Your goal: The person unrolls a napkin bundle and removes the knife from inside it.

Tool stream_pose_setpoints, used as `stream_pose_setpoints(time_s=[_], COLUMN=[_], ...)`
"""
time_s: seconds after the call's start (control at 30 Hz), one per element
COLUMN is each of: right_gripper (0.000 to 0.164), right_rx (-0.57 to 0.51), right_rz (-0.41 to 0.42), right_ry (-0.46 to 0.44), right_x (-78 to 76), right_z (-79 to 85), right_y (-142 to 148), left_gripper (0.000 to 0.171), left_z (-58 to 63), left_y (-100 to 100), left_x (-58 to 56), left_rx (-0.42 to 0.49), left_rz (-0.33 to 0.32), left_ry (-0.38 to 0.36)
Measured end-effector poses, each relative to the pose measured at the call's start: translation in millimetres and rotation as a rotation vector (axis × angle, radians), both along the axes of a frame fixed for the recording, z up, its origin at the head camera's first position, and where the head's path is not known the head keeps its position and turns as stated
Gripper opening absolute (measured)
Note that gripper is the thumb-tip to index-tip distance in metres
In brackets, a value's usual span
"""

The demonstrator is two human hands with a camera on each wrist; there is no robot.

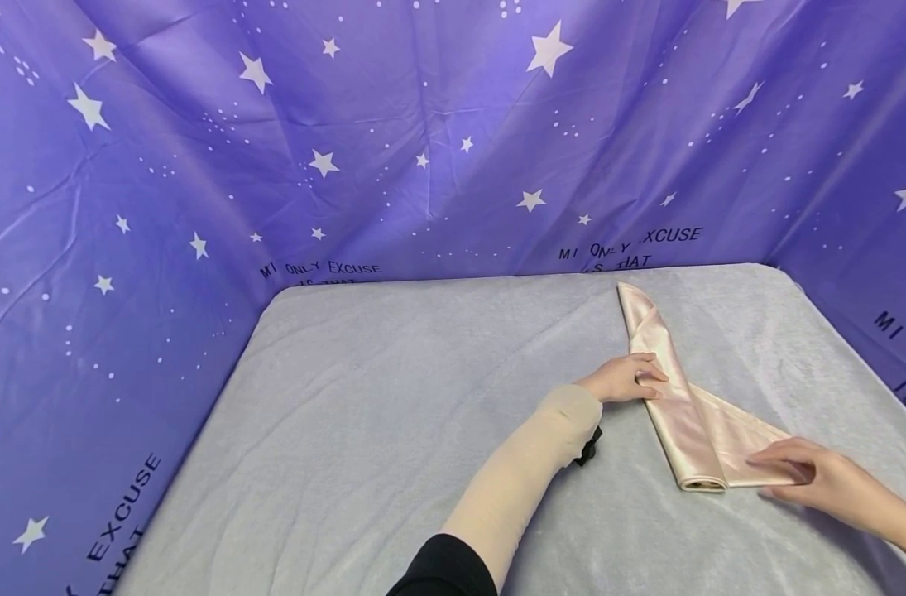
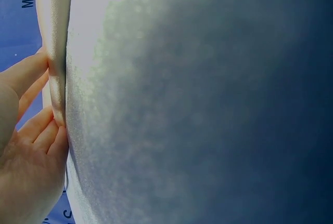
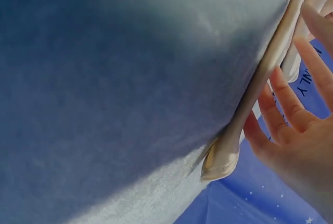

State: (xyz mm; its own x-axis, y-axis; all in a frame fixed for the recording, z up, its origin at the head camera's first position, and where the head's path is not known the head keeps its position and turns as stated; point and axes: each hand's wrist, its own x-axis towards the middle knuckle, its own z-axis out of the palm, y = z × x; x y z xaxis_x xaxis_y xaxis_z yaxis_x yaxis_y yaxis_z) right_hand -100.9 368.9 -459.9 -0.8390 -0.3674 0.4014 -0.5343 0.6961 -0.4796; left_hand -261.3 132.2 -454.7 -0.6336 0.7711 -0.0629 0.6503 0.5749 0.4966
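Observation:
A pale pink satin cloth (image 1: pixel 672 406) lies on the right part of the grey-covered table, one side folded into a long flat band and a thinner flap fanning out to the right. My left hand (image 1: pixel 625 378) touches the left edge of the band about midway, fingers fairly straight. The left wrist view has the same left hand (image 2: pixel 39 146) with fingertips against the cloth's edge (image 2: pixel 57 52). Over the flap's lower right corner rests my right hand (image 1: pixel 813 476). In the right wrist view, the spread fingers of my right hand (image 3: pixel 296 135) meet the cloth's long edge (image 3: pixel 260 78).
Grey plush fabric (image 1: pixel 393 397) covers the table, slightly wrinkled. Purple curtains (image 1: pixel 438 124) with white stars and printed words hang along the back, left and right sides. A small black device (image 1: pixel 589 447) sits under the left wrist.

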Motion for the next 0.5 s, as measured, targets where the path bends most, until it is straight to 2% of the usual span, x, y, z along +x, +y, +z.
stream_pose_setpoints(time_s=[0.33, 0.5], right_gripper=[0.047, 0.05], right_rx=[0.029, 0.005], right_rz=[0.011, 0.049], right_ry=[-0.006, 0.01], right_x=[-5.5, -8.1], right_z=[-10.8, -13.9], right_y=[4, 5], left_gripper=[0.032, 0.032], left_z=[1.6, 2.0], left_y=[-1, 0], left_x=[0.9, 0.7], left_rx=[-0.002, -0.002], left_rz=[-0.009, -0.021], left_ry=[0.007, 0.022])
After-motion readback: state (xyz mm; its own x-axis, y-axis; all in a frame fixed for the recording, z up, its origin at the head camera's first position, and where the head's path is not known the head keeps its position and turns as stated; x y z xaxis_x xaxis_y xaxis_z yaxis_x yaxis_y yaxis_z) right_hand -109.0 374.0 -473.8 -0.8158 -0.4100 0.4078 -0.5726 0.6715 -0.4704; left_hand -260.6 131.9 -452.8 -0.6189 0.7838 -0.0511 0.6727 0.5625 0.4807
